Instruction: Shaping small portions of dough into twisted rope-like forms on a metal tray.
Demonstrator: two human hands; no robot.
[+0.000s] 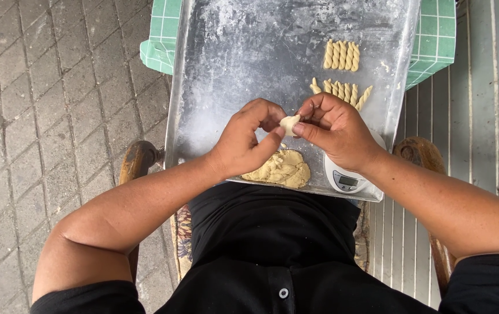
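While the left hand [248, 139] is pinching one end of a small pale lump of dough [289, 124], the right hand [335, 131] is closing thumb and forefinger on its other end, so the piece is hanging between both sets of fingertips above the floured metal tray [232, 58]. Just below the left hand, a larger flattened mound of yellowish dough [284, 168] is waiting, seemingly the supply. Beyond the right hand, two rows of finished twisted dough sticks [341, 55] are lying; perhaps a dozen are done. A white digital kitchen scale [345, 180] is sitting under the right wrist.
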